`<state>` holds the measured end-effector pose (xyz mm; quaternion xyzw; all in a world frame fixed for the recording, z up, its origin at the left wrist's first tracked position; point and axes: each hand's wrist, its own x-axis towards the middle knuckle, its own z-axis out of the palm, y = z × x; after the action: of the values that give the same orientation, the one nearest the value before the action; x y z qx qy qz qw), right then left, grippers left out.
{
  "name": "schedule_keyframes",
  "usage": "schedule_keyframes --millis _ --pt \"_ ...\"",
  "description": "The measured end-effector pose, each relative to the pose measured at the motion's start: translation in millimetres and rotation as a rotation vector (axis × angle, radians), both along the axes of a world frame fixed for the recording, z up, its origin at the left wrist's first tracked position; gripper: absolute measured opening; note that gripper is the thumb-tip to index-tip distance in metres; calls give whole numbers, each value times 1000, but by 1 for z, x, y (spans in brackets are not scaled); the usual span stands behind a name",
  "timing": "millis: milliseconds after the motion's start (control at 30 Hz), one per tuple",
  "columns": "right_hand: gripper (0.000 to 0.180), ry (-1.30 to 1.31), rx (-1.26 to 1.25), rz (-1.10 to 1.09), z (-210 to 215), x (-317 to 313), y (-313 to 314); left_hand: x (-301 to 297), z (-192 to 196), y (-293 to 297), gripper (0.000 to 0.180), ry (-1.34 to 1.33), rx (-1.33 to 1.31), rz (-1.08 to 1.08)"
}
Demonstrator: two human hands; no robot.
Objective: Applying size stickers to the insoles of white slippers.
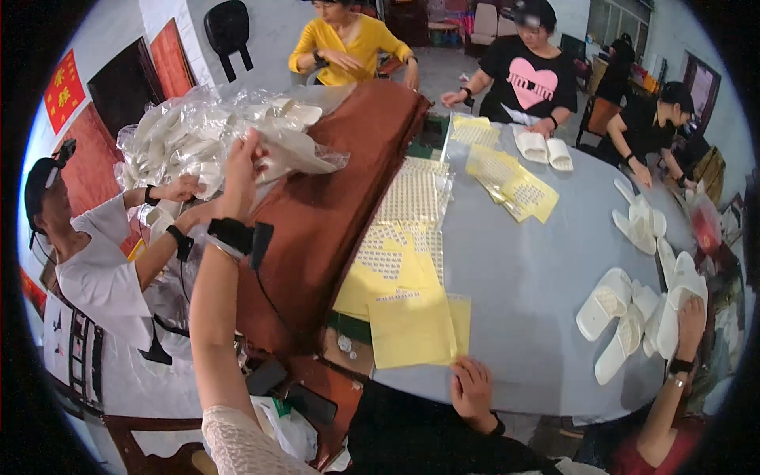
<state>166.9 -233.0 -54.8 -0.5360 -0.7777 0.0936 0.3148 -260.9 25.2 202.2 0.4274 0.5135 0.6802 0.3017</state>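
My left hand (244, 162) is closed on a white slipper in clear plastic (297, 152), at the right side of a heap of bagged white slippers (178, 142). My right hand (473, 389) rests at the near edge of the grey table (522, 317). Its fingers are bent and close together, touching the lower corner of a yellow sticker sheet (412, 328); whatever lies under them is hidden. More printed yellow sheets (384, 265) overlap beyond that one.
A brown cloth-covered surface (317, 206) lies left of the table. White slippers (606, 305) are spread at the right, where another person's hand (691, 321) touches one. A co-worker in white (103, 261) reaches into the heap. Others stand at the far side, near a slipper pair (545, 150).
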Motion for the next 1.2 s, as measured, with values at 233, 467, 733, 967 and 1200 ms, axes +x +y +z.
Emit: schedule_keyframes --millis 233,467,733,967,1200 --pt "28 88 18 50 -4 4 -1 4 70 3 24 69 267 -165" --pt "29 199 -7 56 -3 8 -5 79 127 -8 17 145 622 -211" --pt "37 442 -199 144 1 24 5 145 162 -85 29 222 987 -580" --pt "52 962 -614 -32 40 50 29 -13 87 -86 34 131 667 -164" --pt "57 328 -310 123 71 44 80 -137 -13 -154 30 765 90 258"
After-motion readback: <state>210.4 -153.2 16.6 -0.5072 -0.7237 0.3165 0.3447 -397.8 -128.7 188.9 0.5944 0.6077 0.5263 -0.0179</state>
